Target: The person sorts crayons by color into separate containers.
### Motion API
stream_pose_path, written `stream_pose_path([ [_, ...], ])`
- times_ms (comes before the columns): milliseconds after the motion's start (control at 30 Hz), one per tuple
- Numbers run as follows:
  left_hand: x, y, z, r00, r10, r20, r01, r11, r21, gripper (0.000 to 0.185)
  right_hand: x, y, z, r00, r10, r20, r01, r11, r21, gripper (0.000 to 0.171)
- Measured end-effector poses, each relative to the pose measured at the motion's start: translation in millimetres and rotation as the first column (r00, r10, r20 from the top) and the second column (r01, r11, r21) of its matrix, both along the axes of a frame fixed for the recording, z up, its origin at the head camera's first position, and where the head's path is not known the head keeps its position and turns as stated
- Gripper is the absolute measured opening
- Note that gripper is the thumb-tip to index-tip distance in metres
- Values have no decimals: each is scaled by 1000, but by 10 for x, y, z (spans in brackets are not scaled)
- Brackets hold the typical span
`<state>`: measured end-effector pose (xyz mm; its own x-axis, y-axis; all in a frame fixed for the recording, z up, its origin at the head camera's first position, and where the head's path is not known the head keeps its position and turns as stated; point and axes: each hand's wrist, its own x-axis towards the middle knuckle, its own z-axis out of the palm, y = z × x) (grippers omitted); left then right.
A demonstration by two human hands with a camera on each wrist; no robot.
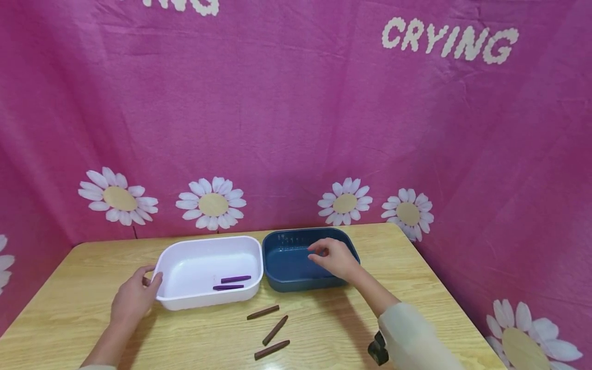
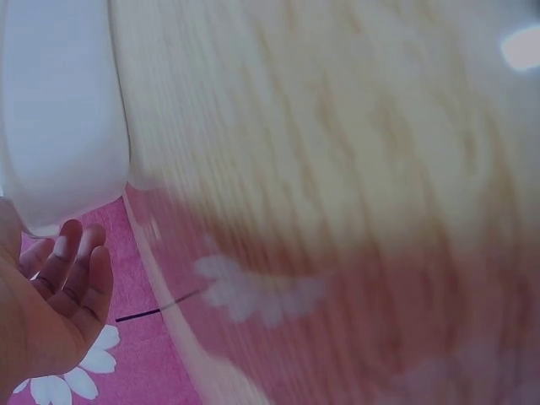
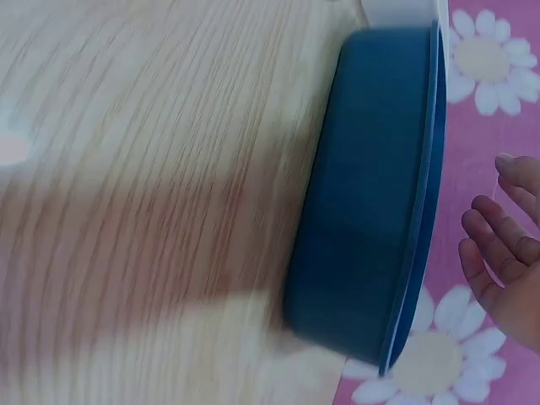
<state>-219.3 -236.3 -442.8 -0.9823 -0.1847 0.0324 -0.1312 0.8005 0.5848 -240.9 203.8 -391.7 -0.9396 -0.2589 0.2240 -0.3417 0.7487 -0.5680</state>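
Observation:
My left hand holds the left end of a white plastic tray, its thumb at the rim. In the left wrist view, its other fingers curve against the tray's outer wall. Two purple crayons lie inside the tray near its front right. My right hand hovers over a dark blue tray, thumb and index finger curved with a small gap between them and nothing showing in it. In the right wrist view its fingers are loosely bent. Three brown crayons lie on the table in front of the trays.
Both trays stand side by side near the back of the light wooden table. A pink cloth with white daisies hangs behind and around it. A dark device sits at my right wrist.

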Motion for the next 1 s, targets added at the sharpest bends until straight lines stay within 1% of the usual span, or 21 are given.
stream_pose_path([
  [200, 16, -7, -2, 1000, -12, -24, 12, 1000, -2, 56, 6, 281, -16, 997, -67, 34, 68, 997, -42, 23],
  [300, 22, -10, 2, 999, -23, -45, 22, 1000, -5, 54, 2, 429, -27, 992, -115, 51, 119, 990, -72, 25],
  [367, 24, -11, 4, 998, -27, -55, 27, 1000, -4, 53, -3, 532, -39, 987, -156, 44, 159, 983, -87, 26],
  [467, 26, -12, 9, 998, -34, -56, 34, 999, 0, 53, -8, 680, -72, 976, -216, 20, 217, 970, -105, 27],
  [567, 29, -18, -2, 998, -33, -54, 33, 999, -1, 53, -3, 797, -130, 959, -283, 10, 282, 951, -124, 27],
  [700, 34, -29, -16, 998, -35, -57, 35, 999, 0, 54, -17, 898, -246, 938, -346, 33, 347, 927, -143, 30],
  [867, 33, -44, -13, 998, -38, -51, 39, 999, 30, 57, -78, 909, -384, 924, -368, 101, 381, 904, -196, 39],
  [1000, 32, -46, -7, 998, -29, -55, 33, 997, 69, 58, -97, 849, -434, 921, -359, 150, 386, 892, -236, 46],
])
